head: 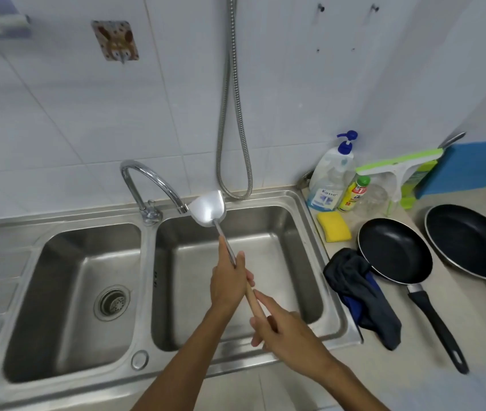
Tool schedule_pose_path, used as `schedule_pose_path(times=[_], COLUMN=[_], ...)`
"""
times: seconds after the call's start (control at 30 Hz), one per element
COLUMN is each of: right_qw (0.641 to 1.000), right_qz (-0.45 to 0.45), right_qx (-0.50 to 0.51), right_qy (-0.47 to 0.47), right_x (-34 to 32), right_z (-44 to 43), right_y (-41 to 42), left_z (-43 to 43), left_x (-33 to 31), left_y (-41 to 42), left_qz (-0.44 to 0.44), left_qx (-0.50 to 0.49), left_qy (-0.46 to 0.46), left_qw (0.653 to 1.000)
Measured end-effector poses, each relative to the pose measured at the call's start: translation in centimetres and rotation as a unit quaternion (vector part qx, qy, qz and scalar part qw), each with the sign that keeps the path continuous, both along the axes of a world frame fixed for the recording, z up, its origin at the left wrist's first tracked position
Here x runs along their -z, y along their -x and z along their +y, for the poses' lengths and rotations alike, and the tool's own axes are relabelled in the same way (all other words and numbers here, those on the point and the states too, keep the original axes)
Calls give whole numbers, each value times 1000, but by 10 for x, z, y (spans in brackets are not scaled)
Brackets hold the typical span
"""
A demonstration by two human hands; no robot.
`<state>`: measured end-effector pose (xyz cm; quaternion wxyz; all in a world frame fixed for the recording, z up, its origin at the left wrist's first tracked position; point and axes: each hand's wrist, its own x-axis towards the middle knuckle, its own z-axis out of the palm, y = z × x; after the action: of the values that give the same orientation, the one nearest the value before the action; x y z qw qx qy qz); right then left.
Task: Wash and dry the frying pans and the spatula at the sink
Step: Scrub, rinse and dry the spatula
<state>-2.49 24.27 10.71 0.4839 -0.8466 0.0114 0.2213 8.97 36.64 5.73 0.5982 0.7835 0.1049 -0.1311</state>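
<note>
While the double sink [146, 262] spreads beneath the left hand [226, 283] and right hand [289, 333], the larger frying pan [470, 241] and smaller frying pan [395, 250] sit well right of the fingers [265, 301]. The spatula [209, 207] slants over the right basin, left fingers wrapped round its shaft, right fingers curled round its wooden end.

A wall [43, 114] of pale glossy tiles is seen behind, evenly lit. A flexible metal hose [231, 25] is hung down it in a loop. Two small hooks [321, 8] are fixed high up. A beige countertop [398, 376] is set at right.
</note>
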Motion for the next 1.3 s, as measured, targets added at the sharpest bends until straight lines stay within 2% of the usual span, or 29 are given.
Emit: schedule_pose_path(times=[0.13,0.27,0.43,0.63,0.93,1.1,1.3], right_qw=[1000,1000,993,973,952,927,924], right_qz=[-26,-14,-96,-169,-137,-150,-94], right_qx=[5,11,6,67,198,293,303], right_qy=[-9,-10,71,146,190,182,215], right_x=[8,7,-16,-30,-39,-38,-13], right_z=[-18,-50,-118,-249,-455,-541,-658], right_y=[14,33,59,99,173,199,198], left_z=[-13,-36,-106,-260,-509,-629,-762], left_x=[9,1,-14,-33,-54,-46,-18], left_y=[12,28,45,67,119,139,138], left_qz=[5,-34,-65,-146,-181,-146,-140], left_qx=[34,72,98,141,258,313,350], left_qy=[1,-68,-118,-114,-82,-16,-9], left_qw=[999,995,986,973,945,938,926])
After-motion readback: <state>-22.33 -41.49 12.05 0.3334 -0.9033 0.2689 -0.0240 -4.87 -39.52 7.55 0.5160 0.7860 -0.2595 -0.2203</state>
